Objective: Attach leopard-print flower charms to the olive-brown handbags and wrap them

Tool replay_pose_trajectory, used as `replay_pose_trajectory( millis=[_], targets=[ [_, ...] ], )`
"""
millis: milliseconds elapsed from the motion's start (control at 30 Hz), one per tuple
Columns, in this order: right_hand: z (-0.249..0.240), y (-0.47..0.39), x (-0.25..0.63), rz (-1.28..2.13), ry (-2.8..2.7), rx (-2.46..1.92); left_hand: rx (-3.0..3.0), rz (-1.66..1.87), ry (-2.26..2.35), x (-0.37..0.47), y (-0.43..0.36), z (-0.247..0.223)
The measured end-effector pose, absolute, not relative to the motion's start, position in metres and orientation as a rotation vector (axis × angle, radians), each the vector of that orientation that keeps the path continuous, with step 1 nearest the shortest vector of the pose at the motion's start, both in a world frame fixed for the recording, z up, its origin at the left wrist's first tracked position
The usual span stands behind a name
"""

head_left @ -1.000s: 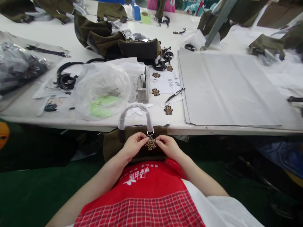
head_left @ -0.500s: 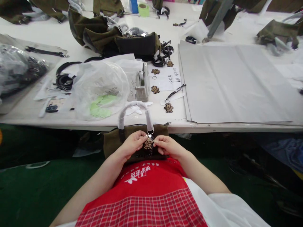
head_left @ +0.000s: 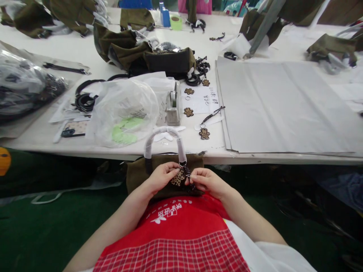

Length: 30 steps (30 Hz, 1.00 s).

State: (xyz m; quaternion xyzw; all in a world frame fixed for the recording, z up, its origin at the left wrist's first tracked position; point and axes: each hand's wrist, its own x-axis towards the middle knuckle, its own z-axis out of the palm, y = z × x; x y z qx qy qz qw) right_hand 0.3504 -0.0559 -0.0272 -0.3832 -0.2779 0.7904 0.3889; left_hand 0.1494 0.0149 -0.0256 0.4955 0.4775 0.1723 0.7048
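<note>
An olive-green handbag [head_left: 136,175] leans between my body and the table edge, its arched handle [head_left: 166,130] wrapped in white film. Against its front hangs a leopard-print flower charm [head_left: 177,177], near the ring at the handle's right end. My left hand [head_left: 163,175] pinches the charm's upper left edge between thumb and finger. Just right of it, a dark braided cord [head_left: 187,173] dangles, and my right hand [head_left: 208,181] has its fingers closed on that cord. The lower part of the cord is partly hidden by my right fingers.
On the table ahead lie a clear plastic bag [head_left: 124,109] with green pieces, a tape dispenser [head_left: 173,105], loose leopard-print charms [head_left: 188,112] and a charm with a cord [head_left: 204,133]. Grey sheets [head_left: 283,105] cover the right side. More olive bags [head_left: 167,62] stand behind.
My right hand has shifted slightly right, drawing the cord away from the charm. The charm now hangs tilted to the left. The whole view has moved a little.
</note>
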Motion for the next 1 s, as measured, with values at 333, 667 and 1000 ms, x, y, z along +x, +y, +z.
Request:
replay_pose_trajectory(
  millis=[333, 667, 1000],
  targets=[
    [-0.025, -0.054, 0.331, 2.051, -0.864, -1.091, 0.923, 0.487, 1.064, 0.162, 0.005, -0.023],
    [-0.021, -0.050, 0.351, 1.529, -1.406, -1.277, 0.997, 0.493, 1.159, 0.163, 0.006, -0.020],
    [-0.011, -0.039, 0.353, 0.950, -1.828, -1.662, 0.990, 0.457, 1.104, 0.159, 0.006, -0.022]
  ],
)
